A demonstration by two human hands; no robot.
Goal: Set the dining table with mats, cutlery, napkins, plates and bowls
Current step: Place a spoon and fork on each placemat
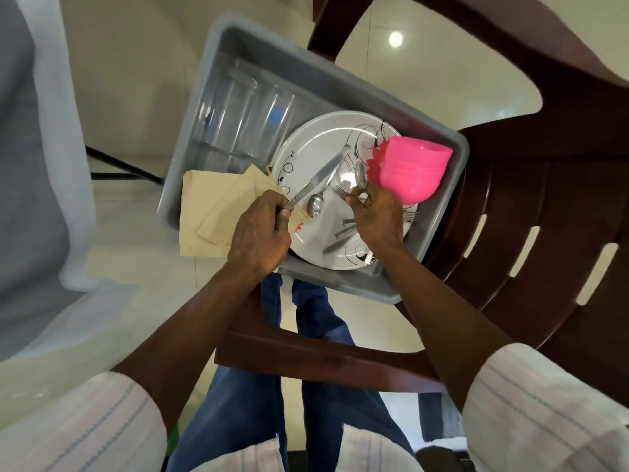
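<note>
**Over a cream tiled floor, hands working in a tub of tableware**

A glossy cream tiled floor (136,46) is showing beneath a brown plastic chair (527,199), which is carrying a grey plastic tub (306,68). The left hand (258,229) is gripping the handle of a steel table knife (320,175). The right hand (377,216) is pinching a steel spoon (360,175) over the white patterned plate (316,137). Stacked pink plastic bowls (413,172) and clear glasses (238,107) are sitting inside the tub, and beige napkins (211,212) are hanging over its edge.

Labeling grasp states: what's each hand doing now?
Left hand: grips the knife by its handle.
Right hand: pinches a spoon over the plate.
</note>
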